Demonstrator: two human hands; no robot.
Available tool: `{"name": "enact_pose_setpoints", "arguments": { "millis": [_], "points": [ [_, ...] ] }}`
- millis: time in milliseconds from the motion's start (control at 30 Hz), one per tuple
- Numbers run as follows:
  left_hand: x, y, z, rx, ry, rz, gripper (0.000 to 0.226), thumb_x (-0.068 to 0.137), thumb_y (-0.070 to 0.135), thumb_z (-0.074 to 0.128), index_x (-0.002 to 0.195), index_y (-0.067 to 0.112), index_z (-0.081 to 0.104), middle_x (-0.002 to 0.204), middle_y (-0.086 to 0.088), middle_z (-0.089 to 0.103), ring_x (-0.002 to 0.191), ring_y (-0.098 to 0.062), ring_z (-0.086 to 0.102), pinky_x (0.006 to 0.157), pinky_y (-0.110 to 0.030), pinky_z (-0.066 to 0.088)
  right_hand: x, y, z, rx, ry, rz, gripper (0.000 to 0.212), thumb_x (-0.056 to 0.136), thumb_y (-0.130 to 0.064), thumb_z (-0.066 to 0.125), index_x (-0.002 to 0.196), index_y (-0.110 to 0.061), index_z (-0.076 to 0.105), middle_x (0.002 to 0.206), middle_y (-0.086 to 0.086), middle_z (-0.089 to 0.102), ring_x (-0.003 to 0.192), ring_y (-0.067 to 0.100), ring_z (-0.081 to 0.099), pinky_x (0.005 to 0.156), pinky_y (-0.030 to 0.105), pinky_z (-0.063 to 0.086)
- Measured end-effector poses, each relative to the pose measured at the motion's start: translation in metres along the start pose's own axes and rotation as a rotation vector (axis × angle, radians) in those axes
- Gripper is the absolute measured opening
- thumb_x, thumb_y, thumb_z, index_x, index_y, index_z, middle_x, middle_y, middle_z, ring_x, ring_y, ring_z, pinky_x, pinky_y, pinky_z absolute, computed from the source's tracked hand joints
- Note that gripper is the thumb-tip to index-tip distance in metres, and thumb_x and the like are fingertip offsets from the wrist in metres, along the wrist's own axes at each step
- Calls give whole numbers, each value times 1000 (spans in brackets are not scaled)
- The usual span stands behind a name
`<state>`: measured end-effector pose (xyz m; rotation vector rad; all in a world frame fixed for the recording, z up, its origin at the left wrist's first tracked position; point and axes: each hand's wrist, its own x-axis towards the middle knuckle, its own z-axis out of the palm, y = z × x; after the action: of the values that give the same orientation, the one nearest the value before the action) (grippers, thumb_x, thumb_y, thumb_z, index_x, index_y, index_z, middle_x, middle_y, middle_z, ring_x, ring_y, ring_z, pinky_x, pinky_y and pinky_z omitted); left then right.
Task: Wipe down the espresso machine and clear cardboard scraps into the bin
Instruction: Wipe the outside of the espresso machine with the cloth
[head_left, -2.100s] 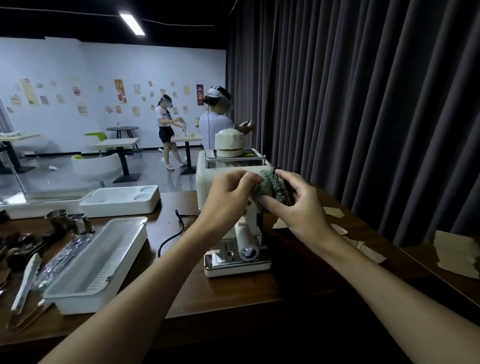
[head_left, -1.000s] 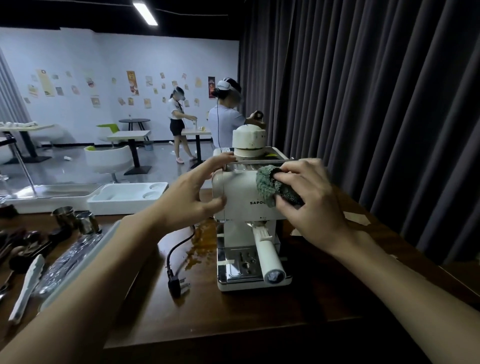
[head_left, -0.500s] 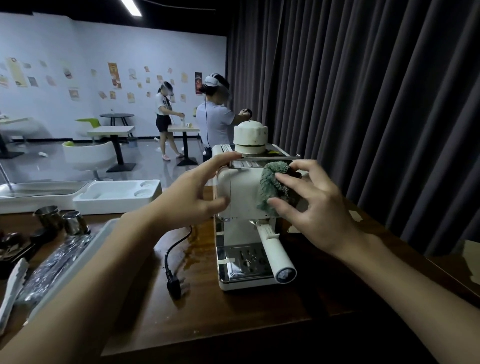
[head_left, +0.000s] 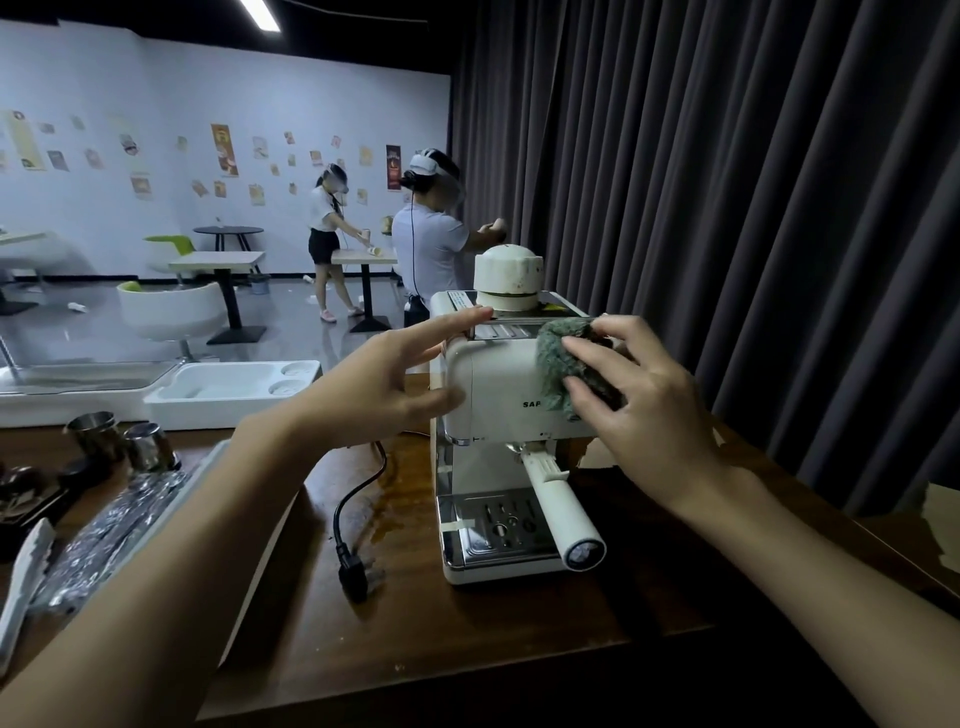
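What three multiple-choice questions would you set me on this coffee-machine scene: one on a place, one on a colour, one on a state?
1. Where does the power plug lie?
A) on the floor
B) on the table, left of the espresso machine
C) on top of the machine

2. What colour is the cloth?
A) grey-green
B) red
C) yellow

3. What is the right hand doing?
A) hanging idle
B) holding a cardboard scrap
C) holding the cloth against the machine's front

Answers:
1 B, the plug lies loose on the wood beside the machine's base.
2 A, the fuzzy cloth shows grey-green against the cream body.
3 C, thumb and fingers hold the bunched cloth on the front panel.
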<state>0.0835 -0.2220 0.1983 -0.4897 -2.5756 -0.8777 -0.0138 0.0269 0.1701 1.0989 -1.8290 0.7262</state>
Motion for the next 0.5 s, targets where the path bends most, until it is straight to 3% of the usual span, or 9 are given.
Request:
{"name": "enact_pose_setpoints", "arguments": {
  "millis": [300, 500],
  "points": [
    [3, -4, 0, 38, 10, 6, 78, 91, 11, 69, 154, 38, 31, 158, 16, 37, 146, 1, 31, 121, -38, 31, -8, 0, 4, -35, 0, 26, 47, 82, -26, 75, 121, -2, 65, 125, 15, 53, 108, 26, 56, 91, 40, 53],
    [5, -3, -2, 20, 13, 8, 78, 90, 10, 71, 153, 37, 34, 157, 15, 39, 145, 2, 32, 120, -40, 33, -1, -17, 15, -16, -19, -28, 42, 87, -28, 63, 121, -4, 65, 124, 13, 54, 108, 27, 55, 89, 50, 53]
  ]
}}
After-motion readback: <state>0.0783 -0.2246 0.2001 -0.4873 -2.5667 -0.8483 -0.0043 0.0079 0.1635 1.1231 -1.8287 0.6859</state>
